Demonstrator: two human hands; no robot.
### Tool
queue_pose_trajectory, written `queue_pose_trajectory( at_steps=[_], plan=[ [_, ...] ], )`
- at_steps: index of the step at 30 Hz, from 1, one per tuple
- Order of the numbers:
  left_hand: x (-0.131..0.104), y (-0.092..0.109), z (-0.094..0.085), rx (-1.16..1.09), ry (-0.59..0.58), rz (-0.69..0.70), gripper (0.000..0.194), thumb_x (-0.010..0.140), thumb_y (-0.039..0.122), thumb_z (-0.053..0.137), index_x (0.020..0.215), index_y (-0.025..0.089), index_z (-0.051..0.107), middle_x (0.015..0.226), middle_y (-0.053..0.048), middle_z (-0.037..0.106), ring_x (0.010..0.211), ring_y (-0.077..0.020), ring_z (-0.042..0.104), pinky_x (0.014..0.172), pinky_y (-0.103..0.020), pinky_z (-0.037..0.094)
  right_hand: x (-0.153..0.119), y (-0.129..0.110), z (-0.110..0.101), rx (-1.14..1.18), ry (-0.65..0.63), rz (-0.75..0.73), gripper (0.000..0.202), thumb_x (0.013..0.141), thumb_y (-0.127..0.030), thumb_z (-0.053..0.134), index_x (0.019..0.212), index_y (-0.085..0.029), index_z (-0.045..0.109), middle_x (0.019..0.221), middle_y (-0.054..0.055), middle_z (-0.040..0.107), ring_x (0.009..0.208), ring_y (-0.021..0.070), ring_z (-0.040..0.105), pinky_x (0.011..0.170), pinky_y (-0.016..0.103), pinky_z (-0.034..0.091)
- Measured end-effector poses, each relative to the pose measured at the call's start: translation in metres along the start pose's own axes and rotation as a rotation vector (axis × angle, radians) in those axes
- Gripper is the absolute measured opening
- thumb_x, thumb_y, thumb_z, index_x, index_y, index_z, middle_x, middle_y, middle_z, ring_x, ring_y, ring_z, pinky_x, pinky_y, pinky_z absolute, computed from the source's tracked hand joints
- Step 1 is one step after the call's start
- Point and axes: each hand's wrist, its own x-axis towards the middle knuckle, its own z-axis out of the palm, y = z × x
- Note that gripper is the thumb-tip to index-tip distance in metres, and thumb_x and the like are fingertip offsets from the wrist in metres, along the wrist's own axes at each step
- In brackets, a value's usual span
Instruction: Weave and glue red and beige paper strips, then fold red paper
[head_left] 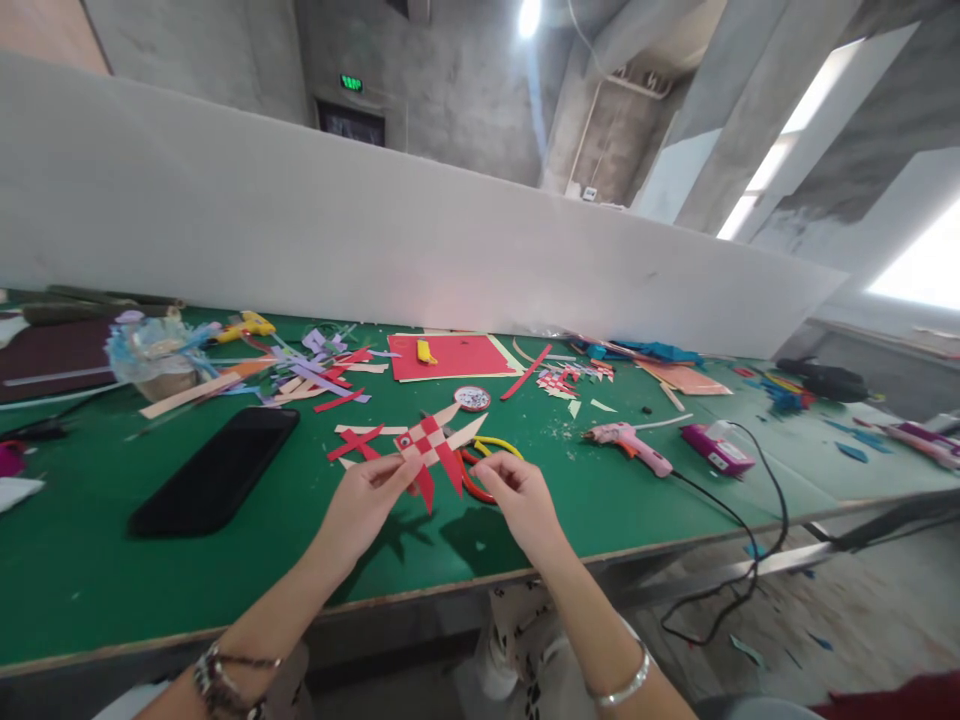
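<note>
A woven paper fish (pixel 427 442) in red and cream checks, with a stuck-on eye and pointed strip ends, is pinched in my left hand (pixel 379 490) above the green table. Just to its right, my right hand (pixel 517 492) has thumb and forefinger pressed together; anything between them is too small to make out. Behind the right fingers lie scissors or pliers with yellow and red handles (pixel 501 446), partly hidden. Crossed red and cream paper strips (pixel 358 440) rest left of the fish. A small round dish (pixel 472 398) of tiny pieces sits beyond it.
A black phone (pixel 217 470) lies at left. The pink glue gun (pixel 630 446) and purple box (pixel 718 450) trail cables off the right front edge. Farther back are paper scraps (pixel 322 370), red sheets (pixel 457 356) with a yellow cutter (pixel 426 352), and a white board (pixel 450 250).
</note>
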Motion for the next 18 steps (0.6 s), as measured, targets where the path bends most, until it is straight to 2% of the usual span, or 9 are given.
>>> queue_pose_trajectory(
  at_steps=[3,8,10,13,15,18],
  plan=[
    [0.007,-0.002,-0.012,-0.100,0.079,-0.035,0.042,0.070,0.055,0.055,0.062,0.015,0.064,0.057,-0.001,0.060,0.061,-0.0160,0.055,0.059,-0.024,0.043,0.000,0.001,-0.005,0.030,0.055,0.004,0.028,0.070,-0.044,0.059,0.062,-0.017,0.058,0.043,-0.007,0.035,0.041,0.0056,0.028,0.041,0.020,0.022],
    [0.020,-0.002,-0.034,-0.406,0.263,-0.051,0.037,0.058,0.053,0.067,0.065,0.017,0.063,0.062,-0.001,0.060,0.059,-0.0135,0.053,0.060,-0.024,0.046,-0.002,0.002,-0.006,0.173,0.248,-0.045,0.029,0.078,-0.046,0.052,0.071,-0.017,0.056,0.038,-0.009,0.036,0.035,0.0044,0.024,0.037,0.018,0.020],
    [0.022,-0.002,-0.037,-0.443,0.301,-0.056,0.035,0.057,0.051,0.068,0.066,0.018,0.062,0.063,0.000,0.060,0.058,-0.0122,0.051,0.060,-0.023,0.045,-0.003,0.001,-0.004,0.196,0.247,-0.056,0.029,0.079,-0.046,0.051,0.075,-0.017,0.056,0.042,-0.007,0.043,0.037,0.0051,0.032,0.038,0.018,0.027],
    [0.019,-0.002,-0.032,-0.302,0.244,-0.025,0.035,0.064,0.053,0.062,0.059,0.017,0.059,0.058,0.001,0.057,0.057,-0.0125,0.050,0.060,-0.023,0.044,-0.002,0.001,0.002,0.200,0.142,-0.075,0.031,0.075,-0.046,0.055,0.086,-0.017,0.059,0.066,0.001,0.061,0.057,0.0098,0.053,0.055,0.022,0.044],
    [0.013,0.000,-0.023,-0.142,0.155,0.008,0.041,0.070,0.055,0.055,0.054,0.017,0.057,0.054,0.000,0.055,0.057,-0.0136,0.050,0.058,-0.023,0.042,-0.002,0.001,0.006,0.191,0.072,-0.087,0.034,0.073,-0.046,0.057,0.093,-0.018,0.059,0.080,0.004,0.063,0.068,0.0121,0.057,0.064,0.025,0.047],
    [0.004,0.007,-0.007,0.004,-0.016,0.080,0.046,0.073,0.056,0.048,0.050,0.017,0.054,0.053,0.000,0.054,0.056,-0.0141,0.048,0.053,-0.023,0.038,-0.003,0.002,0.012,0.184,0.013,-0.085,0.033,0.071,-0.045,0.058,0.093,-0.019,0.059,0.079,0.003,0.061,0.065,0.0119,0.055,0.062,0.025,0.047]
  ],
)
